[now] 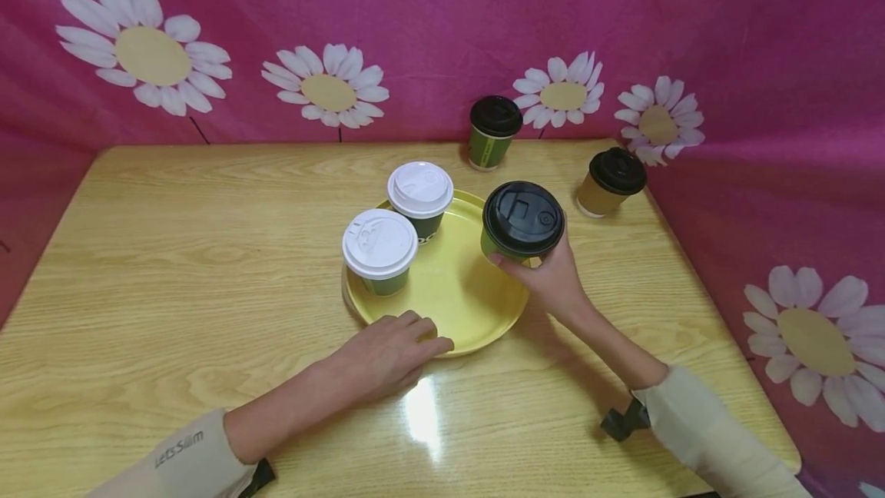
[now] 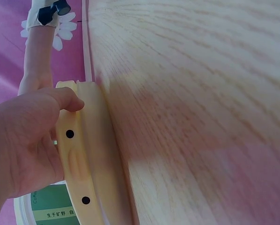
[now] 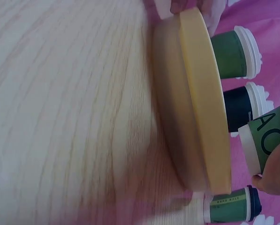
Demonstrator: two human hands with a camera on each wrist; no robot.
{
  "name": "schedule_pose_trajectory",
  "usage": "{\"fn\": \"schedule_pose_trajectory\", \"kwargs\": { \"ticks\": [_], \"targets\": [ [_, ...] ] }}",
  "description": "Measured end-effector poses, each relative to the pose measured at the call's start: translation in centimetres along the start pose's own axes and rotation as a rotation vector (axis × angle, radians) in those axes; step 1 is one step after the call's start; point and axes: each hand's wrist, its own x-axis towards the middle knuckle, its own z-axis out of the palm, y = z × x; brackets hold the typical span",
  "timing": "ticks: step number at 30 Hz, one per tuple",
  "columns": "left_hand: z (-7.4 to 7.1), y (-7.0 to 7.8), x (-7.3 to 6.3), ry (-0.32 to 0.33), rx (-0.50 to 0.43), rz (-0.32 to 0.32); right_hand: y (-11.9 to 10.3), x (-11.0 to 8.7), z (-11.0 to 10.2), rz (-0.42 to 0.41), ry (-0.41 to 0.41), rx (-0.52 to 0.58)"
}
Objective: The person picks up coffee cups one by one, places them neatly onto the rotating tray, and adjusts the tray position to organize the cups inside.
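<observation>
My right hand [image 1: 553, 283] grips a green paper coffee cup with a black lid [image 1: 523, 217] over the right part of a round yellow tray [image 1: 449, 313]. From the right wrist view, this cup [image 3: 267, 140] has large dark letters and its base is held off the tray. My left hand [image 1: 397, 348] holds the tray's near rim, its thumb over the edge in the left wrist view. On the tray's left side stand two white-lidded cups: a green one [image 1: 380, 252] in front and a dark one [image 1: 420, 198] behind it.
Behind the tray, a green cup with a black lid [image 1: 494, 133] stands near the table's back edge. A brown cup with a black lid [image 1: 610, 183] is at the back right. Pink flowered cloth [image 1: 429, 37] hangs around the wooden table [image 1: 207, 267].
</observation>
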Motion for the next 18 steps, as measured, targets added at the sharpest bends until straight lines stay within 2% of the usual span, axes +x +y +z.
{"fn": "schedule_pose_trajectory", "kwargs": {
  "ticks": [5, 10, 18],
  "targets": [
    [0.1, 0.0, 0.1, 0.005, 0.005, -0.001, 1.9, -0.3, -0.1, -0.013, -0.014, -0.063],
    [0.0, 0.0, 0.1, 0.003, 0.008, -0.002, 2.2, -0.8, 0.2, -0.001, -0.023, -0.118],
    [0.0, 0.0, 0.1, -0.013, 0.007, -0.006, 2.1, -1.5, 0.8, 0.021, -0.049, -0.131]
  ]
}}
